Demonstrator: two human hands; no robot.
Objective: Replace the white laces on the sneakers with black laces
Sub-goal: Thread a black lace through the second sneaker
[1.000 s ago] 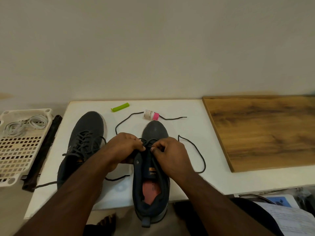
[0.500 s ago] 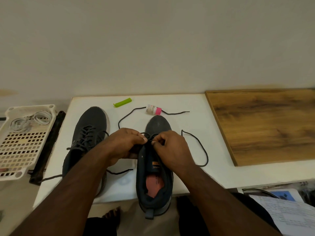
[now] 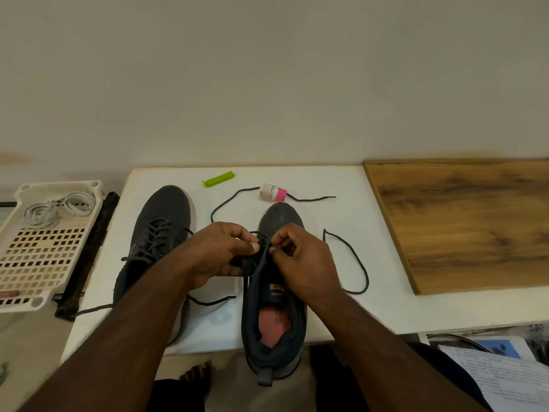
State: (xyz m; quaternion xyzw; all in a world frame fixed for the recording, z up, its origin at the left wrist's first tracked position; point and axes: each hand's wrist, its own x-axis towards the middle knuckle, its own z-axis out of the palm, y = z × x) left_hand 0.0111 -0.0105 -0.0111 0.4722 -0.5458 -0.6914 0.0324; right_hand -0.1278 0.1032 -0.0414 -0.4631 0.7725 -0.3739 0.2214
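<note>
Two dark grey sneakers stand on the white table (image 3: 341,304). The left sneaker (image 3: 162,233) is laced with a black lace. The right sneaker (image 3: 274,322) lies with its heel over the table's front edge. My left hand (image 3: 219,251) and my right hand (image 3: 300,257) meet over its eyelets, each pinching the black lace (image 3: 356,263), whose loose ends trail to the right and toward the back. The white laces (image 3: 56,209) lie coiled in the white basket (image 3: 38,257) on the left.
A green clip (image 3: 218,179) and a small bottle with a pink cap (image 3: 273,192) lie near the table's back edge. A wooden board (image 3: 463,221) covers the right side. Papers (image 3: 505,376) sit at lower right. A dark bar (image 3: 86,257) lies beside the basket.
My hands stayed over the right sneaker's eyelets, fingers working the black lace slightly. The camera view shifted a little; the loose lace ends barely moved.
</note>
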